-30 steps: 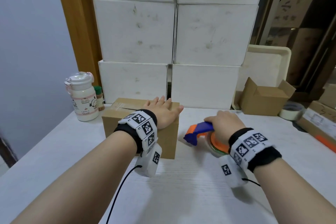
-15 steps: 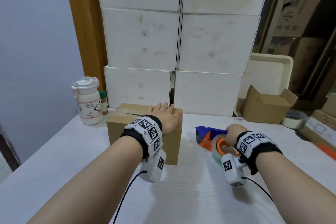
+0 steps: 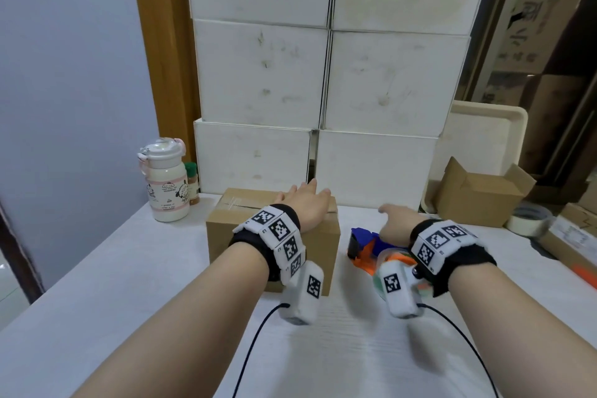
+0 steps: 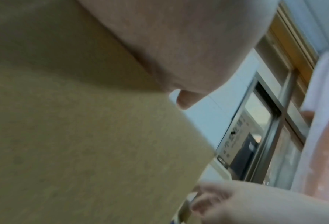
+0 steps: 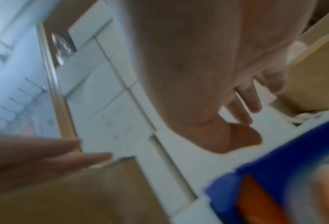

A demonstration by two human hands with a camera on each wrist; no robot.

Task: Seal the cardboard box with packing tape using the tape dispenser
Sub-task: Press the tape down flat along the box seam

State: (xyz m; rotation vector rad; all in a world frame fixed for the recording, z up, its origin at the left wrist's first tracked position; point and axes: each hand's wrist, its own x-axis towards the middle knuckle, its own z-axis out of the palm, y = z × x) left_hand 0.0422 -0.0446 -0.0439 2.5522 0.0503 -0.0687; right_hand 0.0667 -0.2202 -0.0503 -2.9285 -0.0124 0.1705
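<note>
With the left hand (image 3: 308, 208) flat on the cardboard box (image 3: 271, 237), the right hand (image 3: 395, 226), fingers loose and empty, should close firmly round the tape dispenser (image 3: 371, 247) handle just beneath them.

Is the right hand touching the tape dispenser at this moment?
Apart. The right wrist view shows the right hand with fingers spread and white table visible between them and the blue tape dispenser.
</note>
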